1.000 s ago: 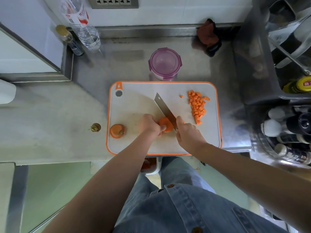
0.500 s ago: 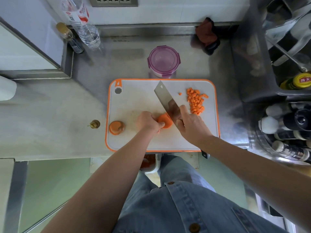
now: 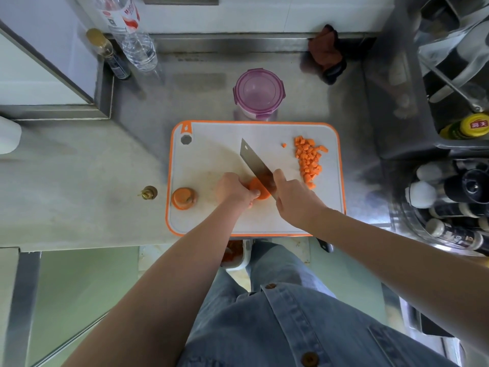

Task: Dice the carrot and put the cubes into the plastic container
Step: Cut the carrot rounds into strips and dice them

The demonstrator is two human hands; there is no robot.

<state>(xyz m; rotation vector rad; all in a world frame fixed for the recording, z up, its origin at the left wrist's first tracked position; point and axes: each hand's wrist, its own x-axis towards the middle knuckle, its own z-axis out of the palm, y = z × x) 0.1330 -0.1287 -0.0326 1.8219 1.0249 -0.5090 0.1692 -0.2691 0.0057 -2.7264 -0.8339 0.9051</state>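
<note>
The carrot chunk [image 3: 258, 191] is gripped by the left hand [image 3: 232, 189], poking out past its curled fingertips. The knife [image 3: 256, 165] is held by the right hand [image 3: 296, 201], blade against the chunk, cubes [image 3: 308, 160] piled beyond.

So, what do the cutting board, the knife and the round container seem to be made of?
The cutting board looks like matte white plastic with an orange rim, lightly stained. The knife has a grey metal blade, probably steel, with a dull sheen. The container seems clear plastic with a purple-tinted lid: light passes through it.
</note>
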